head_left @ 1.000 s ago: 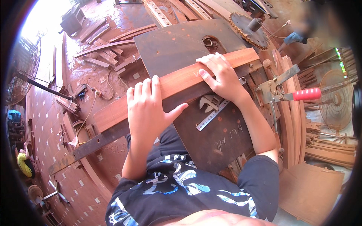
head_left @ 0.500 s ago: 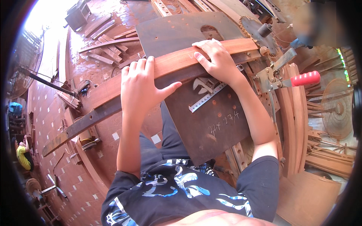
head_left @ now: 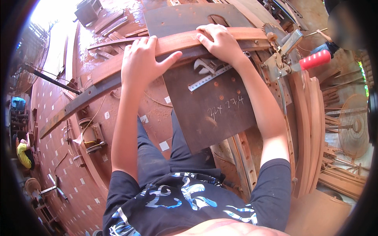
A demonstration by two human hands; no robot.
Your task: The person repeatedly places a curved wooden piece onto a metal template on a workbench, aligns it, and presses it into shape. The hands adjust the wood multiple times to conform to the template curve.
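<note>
A long reddish wooden plank [head_left: 177,42] lies across the dark metal saw table [head_left: 173,21], along a dark straight bar [head_left: 98,83]. My left hand [head_left: 139,59] is hooked over the plank, fingers on its far side and thumb stretched out toward me. Farther right, my right hand [head_left: 220,42] grips the same plank, fingers over the far edge and thumb on top. The plank's right end lies close to a toothed circular saw blade [head_left: 271,28]. Just below my right hand, an adjustable wrench [head_left: 204,67] and a steel ruler [head_left: 208,79] rest on the table.
A toggle clamp with a red handle [head_left: 315,60] stands right of the plank. Curved wooden pieces [head_left: 311,129] stand beside my right arm. A fan [head_left: 352,126] is at far right. A motor [head_left: 91,135] sits on the tiled floor. At far left is a person in yellow [head_left: 24,153].
The table, plank and both hands appear higher in the picture, as the view has shifted. Both hands keep their hold on the plank, and less of the saw blade shows.
</note>
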